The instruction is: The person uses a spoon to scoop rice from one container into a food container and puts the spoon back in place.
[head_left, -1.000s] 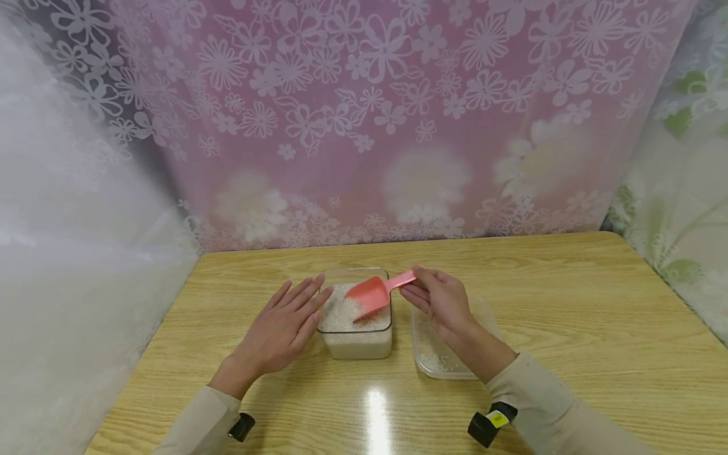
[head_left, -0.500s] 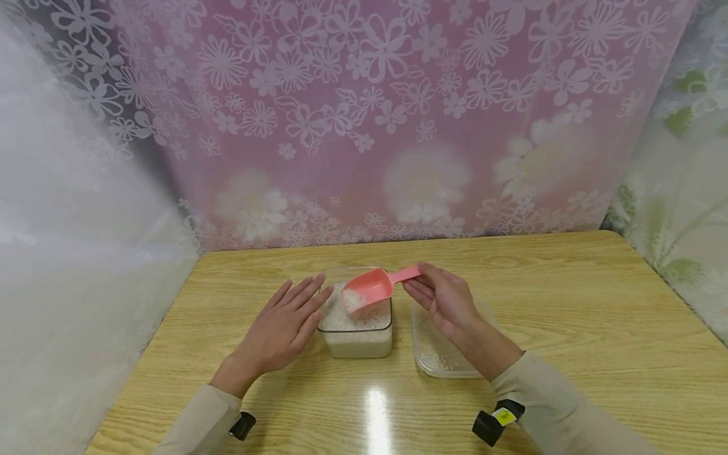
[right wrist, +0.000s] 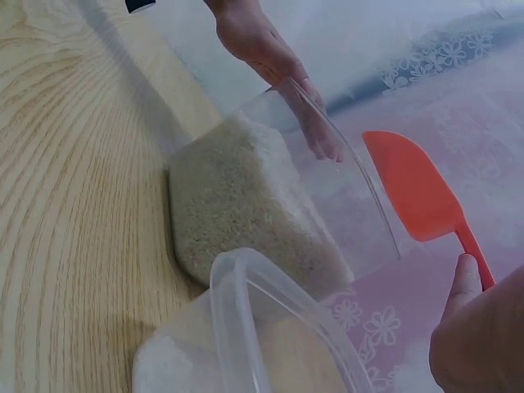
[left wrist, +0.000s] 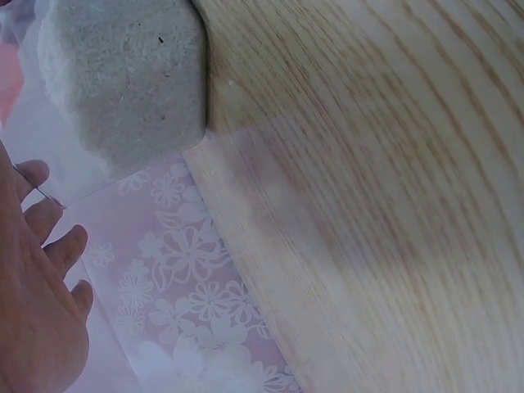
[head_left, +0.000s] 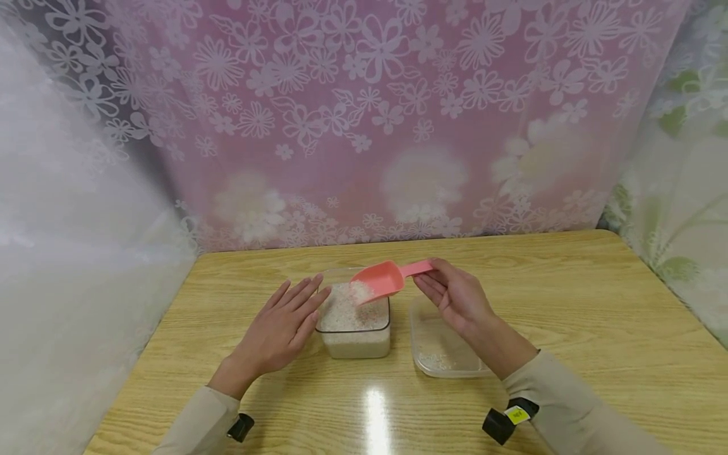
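Observation:
My right hand (head_left: pixel 457 300) pinches the handle of a pink scoop (head_left: pixel 380 279), which carries some white rice (head_left: pixel 361 291) near its front lip. The scoop is above the rim of a clear square container (head_left: pixel 356 344) that is filled well up with rice, as the right wrist view shows. My left hand (head_left: pixel 279 328) lies with straight, spread fingers against the left side of that container's rim. In the left wrist view the fingers (left wrist: pixel 65 250) of this hand are at the container's edge. Under my right forearm stands a second clear container (head_left: pixel 449 366) with a few grains in it.
The wood-grain table (head_left: pixel 273 411) carries both containers side by side. Behind it hangs a pink flowered curtain (head_left: pixel 318 158), with pale sheets (head_left: pixel 74 265) at the sides. A black band device (head_left: pixel 503 422) sits on my right wrist.
The right hand has raised the scoop from the rice and shifted it a little to the right, levelling it with rice inside. My left hand has stayed in place.

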